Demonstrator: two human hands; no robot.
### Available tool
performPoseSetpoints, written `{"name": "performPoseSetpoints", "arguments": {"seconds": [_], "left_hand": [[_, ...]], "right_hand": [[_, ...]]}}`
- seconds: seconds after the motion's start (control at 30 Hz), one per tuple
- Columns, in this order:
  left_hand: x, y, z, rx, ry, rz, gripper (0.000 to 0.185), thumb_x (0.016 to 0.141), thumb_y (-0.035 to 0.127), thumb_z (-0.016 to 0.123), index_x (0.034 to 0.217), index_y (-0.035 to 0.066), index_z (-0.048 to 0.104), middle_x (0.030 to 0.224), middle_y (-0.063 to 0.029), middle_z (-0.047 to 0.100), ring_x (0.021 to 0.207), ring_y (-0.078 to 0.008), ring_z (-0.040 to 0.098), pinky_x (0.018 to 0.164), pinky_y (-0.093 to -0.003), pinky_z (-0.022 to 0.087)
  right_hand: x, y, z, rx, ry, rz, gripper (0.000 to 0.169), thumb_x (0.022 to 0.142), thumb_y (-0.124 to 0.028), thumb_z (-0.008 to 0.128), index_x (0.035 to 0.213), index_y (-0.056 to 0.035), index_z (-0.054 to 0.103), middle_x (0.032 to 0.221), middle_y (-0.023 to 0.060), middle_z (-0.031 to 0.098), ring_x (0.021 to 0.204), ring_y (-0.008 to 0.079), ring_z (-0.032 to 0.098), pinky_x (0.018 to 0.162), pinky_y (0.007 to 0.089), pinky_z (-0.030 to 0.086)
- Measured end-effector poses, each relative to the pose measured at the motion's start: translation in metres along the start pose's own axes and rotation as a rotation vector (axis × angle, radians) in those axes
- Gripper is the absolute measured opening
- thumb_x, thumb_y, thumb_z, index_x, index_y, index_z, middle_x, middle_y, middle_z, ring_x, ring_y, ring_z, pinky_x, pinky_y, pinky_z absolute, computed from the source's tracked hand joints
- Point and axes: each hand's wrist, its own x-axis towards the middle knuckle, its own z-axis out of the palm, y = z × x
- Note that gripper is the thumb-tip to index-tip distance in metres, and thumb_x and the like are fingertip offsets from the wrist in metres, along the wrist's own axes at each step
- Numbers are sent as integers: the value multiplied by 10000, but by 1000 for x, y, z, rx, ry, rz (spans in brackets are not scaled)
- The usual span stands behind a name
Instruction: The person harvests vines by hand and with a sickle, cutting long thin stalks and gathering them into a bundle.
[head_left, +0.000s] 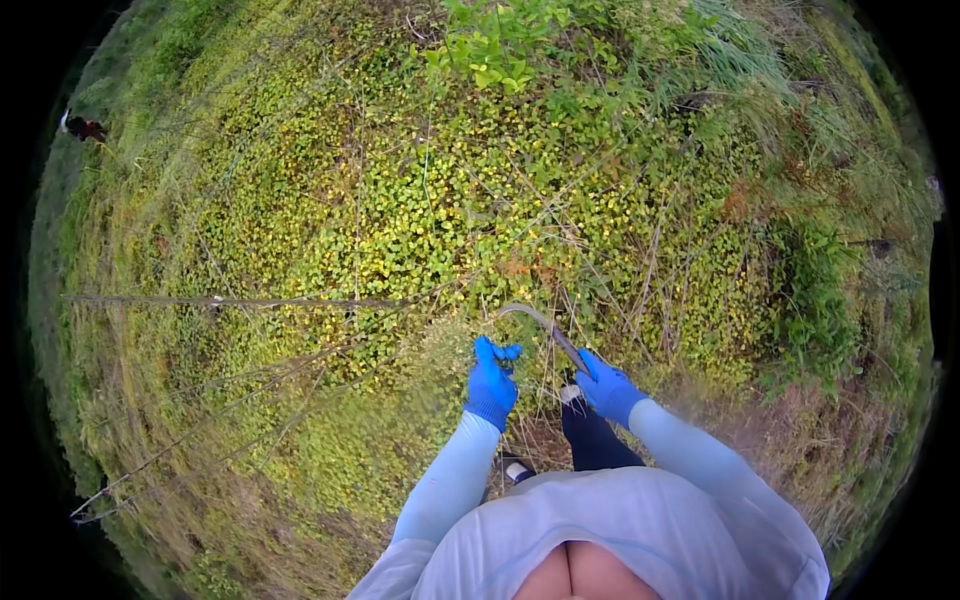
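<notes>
My right hand (609, 388), in a blue knit work glove, grips the handle of a sickle (534, 315). Its curved metal blade arcs up and to the left, over the low leaves in front of me. Close by on the left is my left hand (493, 381), gloved in the same blue. Its fingers are partly curled next to a wispy, pale-flowered weed (446, 341); whether a stem lies between them is too small to tell. The blade's tip is just above the left fingers, apart from them.
Dense green-yellow ground cover (405, 195) spreads ahead, crossed by dry stalks (652, 255). Long bare stems (247, 301) stretch out leftward. A leafy bush (814, 300) grows at right. My shoes (517, 471) stand among thin stems. Far left, a small dark figure (84, 129) is indistinct.
</notes>
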Motion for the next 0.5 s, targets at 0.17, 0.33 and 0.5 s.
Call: {"name": "performPoseSetpoints", "arguments": {"seconds": [0.17, 0.33, 0.5], "left_hand": [[3, -26, -17, 17, 9, -43, 446, 999, 516, 462, 773, 134, 426, 764, -65, 507, 785, -253, 556, 735, -395, 472], [-15, -8, -73, 38, 54, 15, 325, 985, 409, 564, 837, 120, 548, 712, -28, 512, 747, -211, 542, 860, -402, 495], [-66, -7, -117, 729, -29, 70, 316, 953, 375, 619, 1070, 84, 647, 799, -37, 629, 795, -119, 579, 728, -279, 464]], "right_hand": [[-49, 84, 30, -273, 163, -140, 536, 964, -286, 501, 1430, -52, 379, 916, 228, 641, 840, 344, 648, 767, 455, 486], [-174, 111, 12, -109, 167, 243, 545, 954, -260, 524, 1445, -70, 381, 922, 170, 646, 765, 239, 635, 719, 377, 524], [-156, 71, 11, 590, 222, 345, 575, 976, -211, 526, 1508, -152, 316, 795, 33, 572, 591, 112, 521, 529, 308, 470]]}}
